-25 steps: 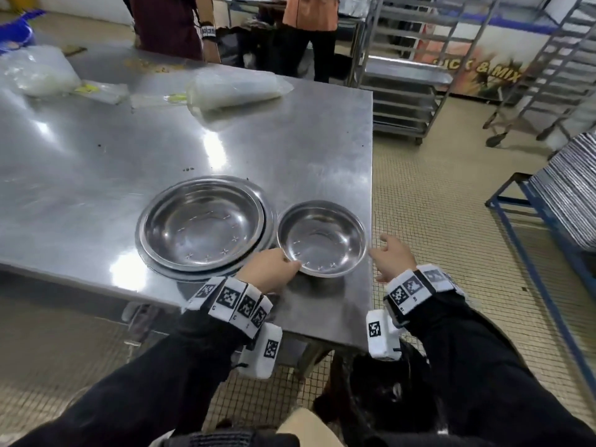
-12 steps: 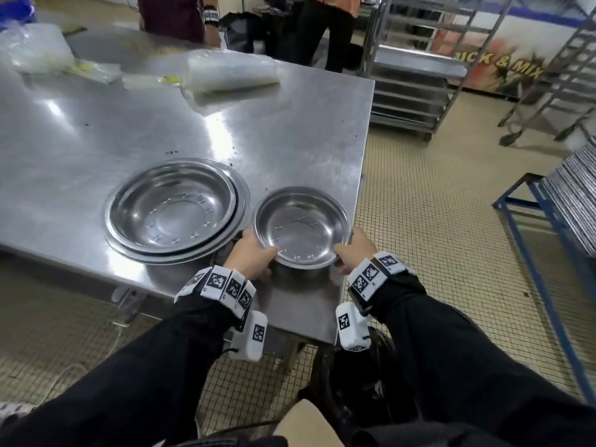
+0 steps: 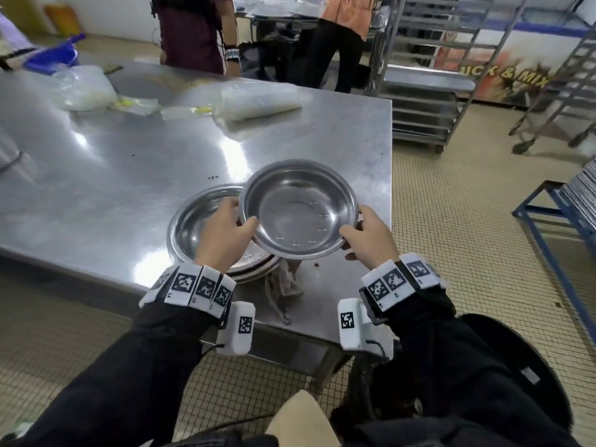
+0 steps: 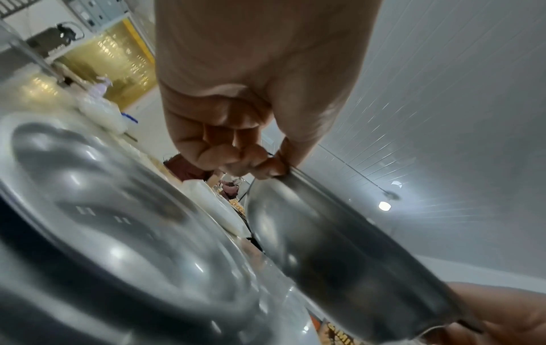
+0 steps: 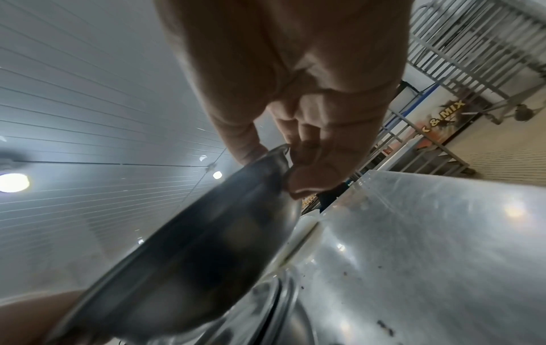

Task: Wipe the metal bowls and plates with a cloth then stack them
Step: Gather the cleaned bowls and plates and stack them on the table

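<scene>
1. Steel everywhere: a small metal bowl (image 3: 298,209) is held up off the table (image 3: 96,175), tipped a little toward the person, open side up.
2. The left hand (image 3: 222,235) pinches the bowl's near-left rim, thumb over the lip and curled fingers (image 4: 236,158) under it; the left wrist view shows the fingertips bunched tight against the rim's edge.
3. The right hand (image 3: 367,235) pinches the opposite rim the same way, thumb on top, fingers (image 5: 313,163) folded beneath.
4. Both grips are narrow and closed on the rim; the bowl hangs between them.
5. Below the left grip, and partly under the held bowl, sits a stack (image 3: 196,224) of a larger bowl nested on plates, resting on the table.
6. Under the bowl, between the two wrists, a crumpled cloth (image 3: 285,285) lies on the table just beside the stack's near edge. Whether it touches the stack I cannot tell.
7. Far beyond the grips, clear bags (image 3: 258,100) lie on the far part of the table.
8. Out past the right hand, a metal rack (image 3: 429,91) stands on the tiled floor (image 3: 451,221).
9. Two people (image 3: 193,30) stand at the table's far side.
</scene>
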`<state>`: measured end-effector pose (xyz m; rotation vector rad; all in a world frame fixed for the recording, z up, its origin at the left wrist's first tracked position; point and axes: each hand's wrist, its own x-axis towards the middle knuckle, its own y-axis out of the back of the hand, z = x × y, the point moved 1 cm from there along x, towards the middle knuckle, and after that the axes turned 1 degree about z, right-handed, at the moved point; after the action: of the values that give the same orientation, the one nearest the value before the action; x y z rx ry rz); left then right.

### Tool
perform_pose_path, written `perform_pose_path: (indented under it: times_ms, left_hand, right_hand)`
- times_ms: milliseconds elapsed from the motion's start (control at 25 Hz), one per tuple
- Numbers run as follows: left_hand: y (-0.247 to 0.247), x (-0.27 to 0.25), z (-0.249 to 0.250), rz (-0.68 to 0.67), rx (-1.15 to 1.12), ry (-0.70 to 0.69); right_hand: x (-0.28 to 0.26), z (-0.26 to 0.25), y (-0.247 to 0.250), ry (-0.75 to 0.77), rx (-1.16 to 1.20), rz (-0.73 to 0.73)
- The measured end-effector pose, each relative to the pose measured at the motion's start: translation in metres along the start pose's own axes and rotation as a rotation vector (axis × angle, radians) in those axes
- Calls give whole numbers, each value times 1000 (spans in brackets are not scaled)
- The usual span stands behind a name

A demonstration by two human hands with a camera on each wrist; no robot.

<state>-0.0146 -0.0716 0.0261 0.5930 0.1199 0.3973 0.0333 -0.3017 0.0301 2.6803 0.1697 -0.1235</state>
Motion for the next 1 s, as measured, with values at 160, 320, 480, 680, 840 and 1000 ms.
perform_pose_path:
  times_ms: [160, 320, 480, 680, 840, 1000]
  left_hand:
    - [59, 15, -36, 17, -12, -15]
    - [93, 33, -77, -46, 184, -9]
    - [108, 46, -114, -94, 345, 3]
    - [102, 55, -134, -151, 431, -19]
    - [97, 70, -137, -240, 229, 71]
    - [98, 78, -140, -307, -157, 228]
  right_hand:
    - [-4, -24, -65, 40, -39, 31]
    - [-3, -31, -121, 35, -140, 63]
    - [1, -24, -163, -22, -270, 101]
    - [2, -17, -177, -82, -510, 280]
    - [3, -15, -167, -294, -431, 232]
    - [23, -16, -158, -444, -404, 26]
